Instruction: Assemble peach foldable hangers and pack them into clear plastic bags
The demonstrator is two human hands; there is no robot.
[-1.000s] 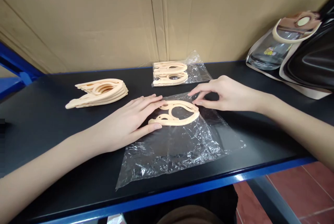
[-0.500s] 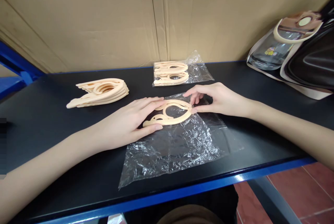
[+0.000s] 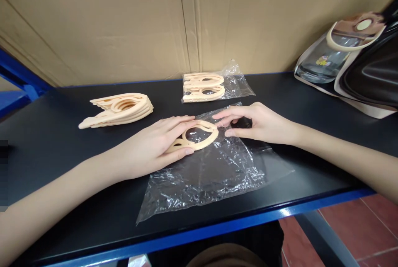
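A cream folding hanger (image 3: 209, 139), folded into a loop, lies at a clear plastic bag (image 3: 199, 184); I cannot tell how far it is inside. My left hand (image 3: 158, 144) covers the hanger's left part, fingers along its far edge and thumb on its near edge. Close to the rounded right end is my right hand (image 3: 248, 122), its fingertips at the hanger's tip and over the plastic, thumb and fingers apart. Further left rests a stack of several similar hangers (image 3: 124, 111). Behind, folded hangers (image 3: 203, 86) lie in another clear bag (image 3: 238, 86).
The black tabletop (image 3: 62, 167) has a blue metal front edge (image 3: 217, 234). Cardboard (image 3: 124, 22) stands along the back. On the right, a clear bottle (image 3: 323, 59) with a brown lid leans against a black bag (image 3: 373, 72).
The hanger has slid left, further under my left hand. My right hand has shifted slightly left with it, and the plastic's right side has spread a little. The left hand has stayed in place.
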